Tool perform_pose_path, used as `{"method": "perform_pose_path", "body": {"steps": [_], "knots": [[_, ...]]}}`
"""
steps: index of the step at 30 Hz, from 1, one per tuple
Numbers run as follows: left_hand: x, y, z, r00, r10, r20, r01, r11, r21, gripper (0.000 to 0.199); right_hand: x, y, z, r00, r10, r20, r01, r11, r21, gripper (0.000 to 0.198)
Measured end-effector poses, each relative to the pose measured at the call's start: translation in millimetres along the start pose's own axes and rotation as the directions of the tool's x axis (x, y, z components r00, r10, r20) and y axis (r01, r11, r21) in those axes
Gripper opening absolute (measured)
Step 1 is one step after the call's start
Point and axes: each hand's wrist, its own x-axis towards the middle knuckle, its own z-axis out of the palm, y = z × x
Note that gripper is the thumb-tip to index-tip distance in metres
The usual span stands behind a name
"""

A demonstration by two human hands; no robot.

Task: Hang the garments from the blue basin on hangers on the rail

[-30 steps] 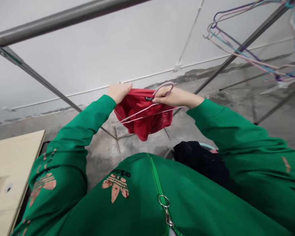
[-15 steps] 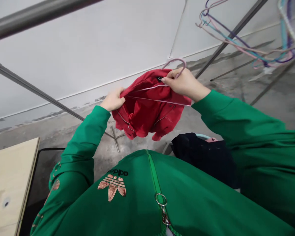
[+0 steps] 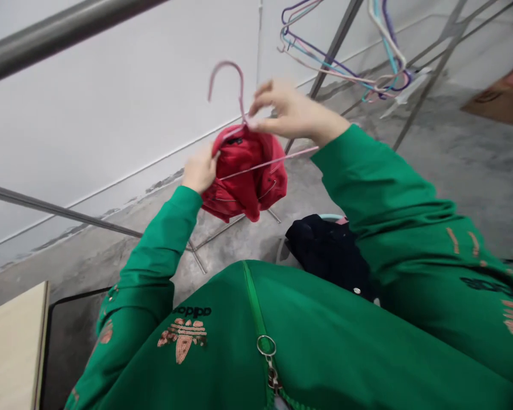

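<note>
A red jacket with zips hangs in front of me, partly on a pink hanger. The hook points up and the hanger's right end sticks out past the cloth. My left hand is closed on the jacket's left side, near the collar, where it also covers that end of the hanger. Beside the hanger's neck is my right hand, somewhat blurred, fingers spread and the thumb close to the base of the hook. Whether the thumb touches the hanger I cannot tell.
Several coloured hangers hang at upper right. A metal rail crosses the upper left, with a slanting pole below. Dark clothing lies in a tub at lower right. A wooden board is at lower left, a cardboard box far right.
The hanger's hook has swung up and left, and its right end now pokes out of the jacket. My right hand has loosened its grip, fingers spreading. The view has turned right.
</note>
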Motion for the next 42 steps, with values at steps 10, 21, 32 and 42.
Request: {"method": "perform_pose_path", "body": {"steps": [10,21,32,42], "knots": [[25.2,-1.8,-42.1,0.999,0.042,-0.001,-0.042,0.999,-0.017,0.025,-137.4,6.1,162.4,0.849,0.270,-0.455,-0.216,0.962,0.167,0.017],[-35.2,42.9,-110.4,0.985,-0.021,0.171,0.002,0.994,0.107,0.028,-71.9,40.8,213.8,0.958,0.175,0.228,-0.227,0.948,0.223,0.049],[-71.1,-15.4,-115.4,0.962,-0.169,0.214,0.073,0.917,0.393,0.044,-13.5,118.4,70.7,0.990,0.076,0.122,-0.086,0.993,0.077,0.030],[-59.3,-21.5,-99.6,0.961,-0.262,-0.089,0.276,0.892,0.359,0.050,-84.1,-0.2,59.6,0.911,0.020,0.411,-0.102,0.979,0.177,0.034]]}}
